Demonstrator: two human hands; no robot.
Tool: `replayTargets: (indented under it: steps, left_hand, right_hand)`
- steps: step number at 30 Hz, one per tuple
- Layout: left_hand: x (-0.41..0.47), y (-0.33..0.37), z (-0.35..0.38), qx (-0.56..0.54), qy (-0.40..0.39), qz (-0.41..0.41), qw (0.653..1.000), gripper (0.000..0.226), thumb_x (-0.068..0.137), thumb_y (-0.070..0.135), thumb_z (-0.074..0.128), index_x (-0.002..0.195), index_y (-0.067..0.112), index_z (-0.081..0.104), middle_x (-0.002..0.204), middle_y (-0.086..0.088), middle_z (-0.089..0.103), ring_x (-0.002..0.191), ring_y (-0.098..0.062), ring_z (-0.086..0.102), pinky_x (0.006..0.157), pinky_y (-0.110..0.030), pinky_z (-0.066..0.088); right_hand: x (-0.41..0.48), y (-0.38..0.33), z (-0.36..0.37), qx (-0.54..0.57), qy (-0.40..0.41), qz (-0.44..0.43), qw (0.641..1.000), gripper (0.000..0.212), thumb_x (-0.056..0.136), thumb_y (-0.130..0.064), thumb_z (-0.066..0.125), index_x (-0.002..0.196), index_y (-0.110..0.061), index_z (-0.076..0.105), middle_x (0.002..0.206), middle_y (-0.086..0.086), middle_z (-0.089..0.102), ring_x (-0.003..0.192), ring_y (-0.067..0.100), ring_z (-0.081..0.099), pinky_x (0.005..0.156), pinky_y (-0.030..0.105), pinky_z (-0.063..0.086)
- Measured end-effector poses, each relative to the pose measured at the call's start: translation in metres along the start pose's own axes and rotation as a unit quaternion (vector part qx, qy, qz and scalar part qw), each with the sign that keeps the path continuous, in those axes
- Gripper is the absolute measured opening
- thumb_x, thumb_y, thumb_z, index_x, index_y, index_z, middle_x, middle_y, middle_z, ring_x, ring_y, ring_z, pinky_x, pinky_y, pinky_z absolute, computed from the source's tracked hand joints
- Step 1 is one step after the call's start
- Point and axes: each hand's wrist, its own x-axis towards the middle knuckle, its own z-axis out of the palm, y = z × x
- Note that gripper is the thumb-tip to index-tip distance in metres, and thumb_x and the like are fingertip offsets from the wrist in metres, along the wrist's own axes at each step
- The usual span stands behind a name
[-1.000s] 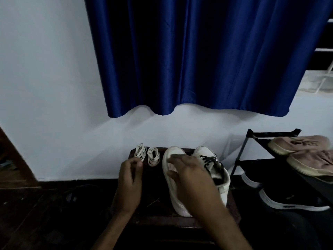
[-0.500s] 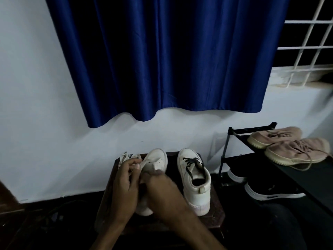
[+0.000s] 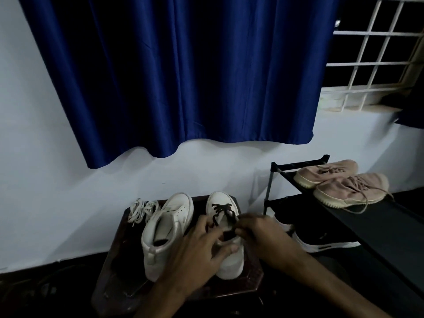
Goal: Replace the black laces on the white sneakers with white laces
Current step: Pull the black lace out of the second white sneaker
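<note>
On the black shoe rack (image 3: 378, 221) at right, two pink shoes (image 3: 351, 189) up top, one black shoe (image 3: 323, 243) below; on the dark bench (image 3: 119, 246) at lower centre, two white sneakers (image 3: 169, 216) and, upper left, two bundles of white laces (image 3: 142, 208). Left of the hands, the unlaced sneaker (image 3: 167, 226); under both, the laced sneaker (image 3: 220, 199), gripped at the collar by the left hand (image 3: 202, 246), its black laces (image 3: 221, 208) pinched by the right hand (image 3: 259, 232).

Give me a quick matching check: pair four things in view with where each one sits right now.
Things:
1. white laces
2. black-laced sneaker
3. pink shoes
4. unlaced sneaker

Places:
a. top shelf of the rack
b. far-left corner of the stool
c. right side of the stool
d. middle of the stool

Pairs: 1-b, 2-c, 3-a, 4-d.
</note>
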Motion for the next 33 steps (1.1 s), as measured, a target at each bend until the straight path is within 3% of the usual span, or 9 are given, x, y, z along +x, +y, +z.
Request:
replayTargets:
  steps: [5,10,14,18,20,23,28,31,33]
  left_hand:
    - [-0.002,-0.022,-0.013,-0.036,0.059,-0.011,0.998,0.038,0.085,0.066,0.038,0.077,0.032,0.053,0.096,0.021,0.05,0.095,0.008,0.042,0.08,-0.026,0.041]
    - [-0.002,-0.015,-0.016,-0.036,0.03,-0.027,0.999,0.031,0.086,0.066,0.047,0.083,0.036,0.054,0.099,0.023,0.049,0.085,0.003,0.058,0.084,-0.03,0.044]
    - [0.007,-0.003,-0.015,-0.079,0.008,-0.051,0.996,0.018,0.088,0.05,0.062,0.084,0.032,0.064,0.099,0.014,0.052,0.062,0.003,0.062,0.077,-0.004,0.039]
    - [0.006,-0.002,-0.015,-0.081,-0.008,-0.037,0.996,0.007,0.085,0.032,0.071,0.083,0.036,0.067,0.094,0.017,0.055,0.078,0.005,0.057,0.079,-0.023,0.044]
    - [0.009,-0.01,-0.018,-0.098,-0.05,-0.014,0.994,0.008,0.086,0.032,0.07,0.093,0.036,0.071,0.098,0.019,0.055,0.083,0.004,0.058,0.078,-0.029,0.049]
    - [0.018,-0.024,-0.027,-0.045,-0.106,0.03,0.993,0.024,0.082,0.052,0.062,0.103,0.041,0.067,0.105,0.025,0.051,0.095,0.008,0.053,0.099,-0.045,0.039]
    - [0.031,-0.027,-0.036,0.056,-0.108,0.118,0.986,0.023,0.084,0.056,0.058,0.091,0.035,0.063,0.106,0.021,0.044,0.09,0.004,0.05,0.08,-0.038,0.048]
    - [0.035,-0.03,-0.035,-0.004,-0.061,0.117,0.991,0.026,0.093,0.054,0.043,0.089,0.032,0.056,0.106,0.019,0.044,0.091,0.001,0.053,0.079,-0.033,0.047]
    - [0.038,-0.039,-0.038,-0.12,-0.031,0.055,0.991,0.045,0.09,0.066,0.035,0.091,0.027,0.057,0.105,0.015,0.05,0.095,-0.004,0.057,0.086,-0.041,0.048]
  right_hand:
    - [-0.025,-0.009,0.014,0.06,-0.024,-0.044,0.997,0.04,0.095,-0.025,0.055,0.132,-0.041,0.051,0.134,-0.009,0.048,0.12,0.011,0.053,0.098,0.03,0.046]
    - [-0.044,0.004,0.013,0.146,-0.027,-0.056,0.987,0.056,0.096,-0.015,0.056,0.14,-0.046,0.042,0.144,-0.018,0.041,0.131,-0.007,0.039,0.106,0.015,0.036]
    - [-0.045,0.003,0.018,0.137,-0.01,-0.073,0.988,0.047,0.098,-0.02,0.052,0.141,-0.04,0.044,0.139,-0.02,0.045,0.126,-0.007,0.043,0.104,0.014,0.037]
    - [-0.047,0.009,0.013,0.177,0.082,-0.055,0.979,0.037,0.098,-0.022,0.053,0.133,-0.034,0.052,0.119,-0.018,0.058,0.106,-0.003,0.057,0.088,0.023,0.049]
    - [-0.045,0.009,0.009,0.101,0.083,-0.082,0.988,0.045,0.096,-0.016,0.053,0.134,-0.039,0.047,0.118,-0.015,0.054,0.106,0.002,0.055,0.084,0.028,0.051]
    - [-0.031,0.006,0.0,-0.112,0.022,-0.145,0.983,0.058,0.091,-0.016,0.057,0.136,-0.047,0.04,0.116,-0.003,0.047,0.1,0.015,0.05,0.07,0.031,0.048]
    - [-0.001,-0.008,-0.024,-0.242,-0.05,-0.203,0.947,0.027,0.086,-0.02,0.059,0.111,-0.031,0.063,0.106,0.003,0.05,0.1,0.025,0.054,0.062,0.033,0.042]
    - [0.014,-0.012,-0.027,-0.344,-0.063,-0.226,0.909,0.024,0.069,-0.028,0.072,0.09,-0.04,0.07,0.09,-0.004,0.061,0.078,0.017,0.062,0.056,0.029,0.047]
    - [0.026,-0.021,-0.031,-0.365,-0.078,-0.235,0.897,0.022,0.076,-0.027,0.065,0.095,-0.037,0.071,0.095,-0.001,0.063,0.082,0.019,0.063,0.06,0.031,0.048]
